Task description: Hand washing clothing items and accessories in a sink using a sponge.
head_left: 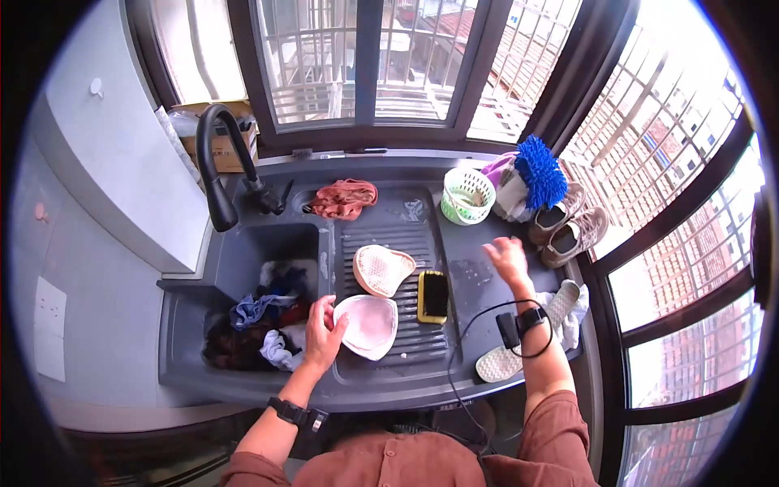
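Note:
My left hand is at the left edge of a white and pale pink bra cup lying on the ribbed washboard; whether the fingers grip it or only touch it I cannot tell. Just above lies a second, cream-coloured cup with a dotted surface. A yellow-edged brush or sponge with a black top rests to their right. My right hand hovers over the right side of the grey sink counter, fingers apart and holding nothing, below a pale green plastic basket.
Wet clothes fill the basin at left, under a black faucet. A reddish cloth lies at the back. A blue chenille mitt, shoes and slippers line the right side. A black cable hangs from my right wrist.

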Motion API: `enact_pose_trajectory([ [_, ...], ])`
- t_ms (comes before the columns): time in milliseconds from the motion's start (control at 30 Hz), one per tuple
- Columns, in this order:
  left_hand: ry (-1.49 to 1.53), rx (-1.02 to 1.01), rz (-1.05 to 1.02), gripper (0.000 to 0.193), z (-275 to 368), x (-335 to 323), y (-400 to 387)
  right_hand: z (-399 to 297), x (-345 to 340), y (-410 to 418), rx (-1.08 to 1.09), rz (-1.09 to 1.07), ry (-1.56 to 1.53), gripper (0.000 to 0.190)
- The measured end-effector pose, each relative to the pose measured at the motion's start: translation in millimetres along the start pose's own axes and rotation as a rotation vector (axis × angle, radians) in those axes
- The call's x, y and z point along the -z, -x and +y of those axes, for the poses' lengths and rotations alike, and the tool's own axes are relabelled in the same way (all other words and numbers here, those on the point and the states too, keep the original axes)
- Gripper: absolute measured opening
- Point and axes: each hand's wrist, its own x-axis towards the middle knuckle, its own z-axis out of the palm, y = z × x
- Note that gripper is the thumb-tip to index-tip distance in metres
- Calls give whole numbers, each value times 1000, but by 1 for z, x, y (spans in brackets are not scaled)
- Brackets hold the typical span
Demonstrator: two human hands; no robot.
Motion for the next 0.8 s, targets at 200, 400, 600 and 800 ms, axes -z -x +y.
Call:
enact_pose_trajectory([
  [200, -527, -133, 74, 52, 33, -27, -74, 56, -31, -29, -175, -108, 282, 41],
  [400, -273, 292, -235, 52, 6, -58, -133, 69, -51, -46, -378, -241, -596, 40],
  [600, 262, 562, -178, 35, 6, -61, -147, -57, 19, -92, -259, -329, -1602, 50],
  [800, 450, 589, -53, 40, 11, -78, -152, -85, 26, -47, -288, -153, -994, 50],
])
